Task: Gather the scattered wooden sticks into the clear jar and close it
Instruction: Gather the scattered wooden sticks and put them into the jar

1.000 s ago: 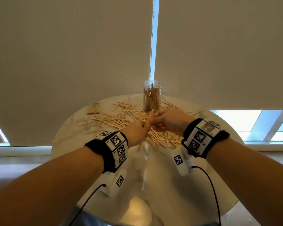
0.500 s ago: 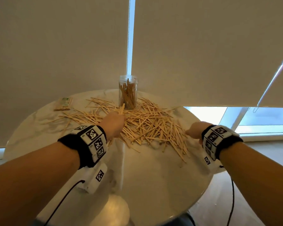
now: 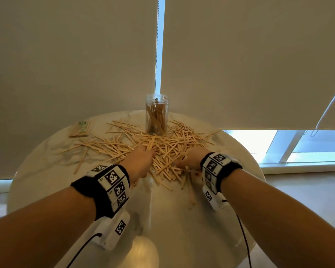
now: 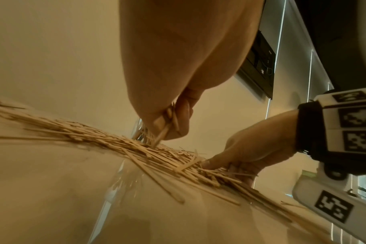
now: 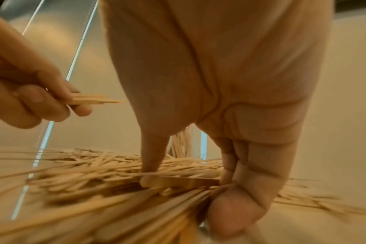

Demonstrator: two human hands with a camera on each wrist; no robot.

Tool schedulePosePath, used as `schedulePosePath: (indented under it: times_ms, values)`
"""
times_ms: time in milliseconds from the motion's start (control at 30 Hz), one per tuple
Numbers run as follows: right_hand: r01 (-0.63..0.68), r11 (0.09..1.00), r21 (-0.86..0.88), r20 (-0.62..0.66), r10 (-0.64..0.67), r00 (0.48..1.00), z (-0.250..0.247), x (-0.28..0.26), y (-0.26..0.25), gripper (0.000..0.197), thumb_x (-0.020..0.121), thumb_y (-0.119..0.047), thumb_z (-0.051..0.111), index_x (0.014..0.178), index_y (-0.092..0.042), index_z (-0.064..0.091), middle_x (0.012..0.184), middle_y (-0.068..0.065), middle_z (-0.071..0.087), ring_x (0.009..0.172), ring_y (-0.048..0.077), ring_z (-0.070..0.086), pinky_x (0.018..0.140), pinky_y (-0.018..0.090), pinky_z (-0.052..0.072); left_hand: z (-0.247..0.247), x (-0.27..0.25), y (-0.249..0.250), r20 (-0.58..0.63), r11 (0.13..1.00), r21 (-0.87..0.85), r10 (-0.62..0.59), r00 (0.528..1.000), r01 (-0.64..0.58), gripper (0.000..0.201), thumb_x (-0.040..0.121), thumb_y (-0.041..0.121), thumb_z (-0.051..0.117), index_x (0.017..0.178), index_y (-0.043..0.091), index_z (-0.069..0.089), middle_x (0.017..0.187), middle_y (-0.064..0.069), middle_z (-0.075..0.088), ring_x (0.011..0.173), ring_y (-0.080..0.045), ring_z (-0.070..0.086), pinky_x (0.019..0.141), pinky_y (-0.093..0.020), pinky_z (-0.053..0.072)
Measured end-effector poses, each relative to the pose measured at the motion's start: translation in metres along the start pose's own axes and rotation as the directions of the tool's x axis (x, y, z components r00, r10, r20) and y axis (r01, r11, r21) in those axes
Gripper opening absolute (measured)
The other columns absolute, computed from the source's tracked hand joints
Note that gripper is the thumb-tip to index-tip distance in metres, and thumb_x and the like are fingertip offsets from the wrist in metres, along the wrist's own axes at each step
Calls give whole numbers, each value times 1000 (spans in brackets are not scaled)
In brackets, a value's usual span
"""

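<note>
Sticks [image 3: 168, 146] lie between both hands and the jar [image 3: 156, 115] beyond; left hand [image 3: 141, 161] clutches a small bundle, right hand [image 3: 191, 161] pinches more from the pile.

Round pale table [image 3: 172, 219], drawn blinds [image 3: 66, 55]

Pale wooden sticks [image 3: 162, 146]; clear jar [image 3: 156, 115]; glossy table [image 3: 182, 219].

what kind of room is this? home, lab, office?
Hard to say for sure: likely a home or office corner by a window. A small round marble-look table stands against drawn roller blinds, with daylight at the window below them. Nothing lab-like shows apart from the tagged wrist bands.
</note>
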State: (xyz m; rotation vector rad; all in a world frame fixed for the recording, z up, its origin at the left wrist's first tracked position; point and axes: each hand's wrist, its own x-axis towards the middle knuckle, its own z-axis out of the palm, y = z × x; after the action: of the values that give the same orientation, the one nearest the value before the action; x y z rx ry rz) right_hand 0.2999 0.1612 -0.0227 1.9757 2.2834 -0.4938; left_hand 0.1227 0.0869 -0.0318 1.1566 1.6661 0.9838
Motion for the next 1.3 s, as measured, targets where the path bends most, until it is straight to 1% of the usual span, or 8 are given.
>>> schedulePosePath:
  times_ms: [133, 267, 400, 533, 700, 867, 1033, 1300]
  values:
    - [-67, 958, 278, 90, 43, 995, -3, 11, -13, 40, 86, -33, 76, 110, -3, 71, 110, 13, 72, 105, 31, 69, 93, 45, 56, -7, 2, -4, 17, 1000, -5, -10, 1000, 10, 11, 102, 19, 44, 97, 12, 52, 74, -6, 44, 54, -17, 36, 48, -27, 29]
    - [-73, 981, 179, 14, 72, 997, 2, 12, -16, 62, 87, -57, 67, 118, -3, 65, 117, 8, 68, 106, 28, 66, 92, 37, 54, -8, 2, -5, 6, 1000, 5, -24, 1000, 24, 15, 102, 23, 42, 105, 11, 52, 78, -7, 45, 58, -17, 37, 50, -27, 32]
    - [-43, 988, 148, 3, 43, 999, 4, 16, -22, 55, 80, -39, 80, 125, -11, 67, 115, 8, 68, 107, 26, 64, 83, 34, 55, -10, 1, -5, -5, 1000, 2, -27, 1000, 27, 19, 101, 21, 42, 110, 9, 54, 80, -7, 48, 59, -18, 40, 50, -27, 33]
    - [-65, 976, 209, 44, 57, 997, 0, 13, -12, 23, 81, -29, 80, 95, -11, 77, 102, 4, 72, 89, 19, 67, 68, 31, 57, -15, -3, -6, 7, 1000, 19, -4, 1000, 4, 21, 101, 29, 46, 97, 9, 52, 76, -7, 42, 57, -17, 35, 51, -27, 32]
    - [-53, 865, 498, 28, 46, 999, 9, 4, 11, 19, 83, -17, 78, 92, -3, 71, 107, 17, 73, 102, 31, 69, 94, 46, 56, -18, -5, -4, -39, 994, 106, 40, 998, -36, 36, 98, 43, 53, 102, 7, 59, 75, -4, 48, 60, -17, 43, 57, -30, 39]
    - [-12, 701, 713, -76, 94, 993, 9, -17, 11, 15, 86, -8, 75, 72, -2, 74, 66, 9, 72, 57, 18, 66, 62, 32, 60, -14, -9, 7, -90, 984, 138, 122, 988, -109, 28, 93, 45, 59, 91, 17, 56, 71, 2, 50, 63, -16, 47, 65, -30, 41]
    - [101, 625, 774, -210, 102, 972, 7, -25, -3, 25, 83, -17, 80, 88, 5, 70, 77, 17, 75, 69, 29, 75, 71, 48, 63, -17, -12, 20, -198, 973, 114, 222, 955, -202, 31, 95, 41, 58, 98, 10, 59, 74, 1, 53, 63, -15, 47, 61, -28, 41]
    - [343, 728, 594, -428, -74, 901, 3, -41, -44, 15, 91, -29, 70, 85, -15, 70, 74, 1, 72, 66, 17, 69, 63, 34, 56, -33, -9, 20, -205, 975, 84, 221, 954, -208, 95, 63, 86, 61, 121, 12, 52, 103, 2, 60, 90, -12, 58, 82, -35, 50]
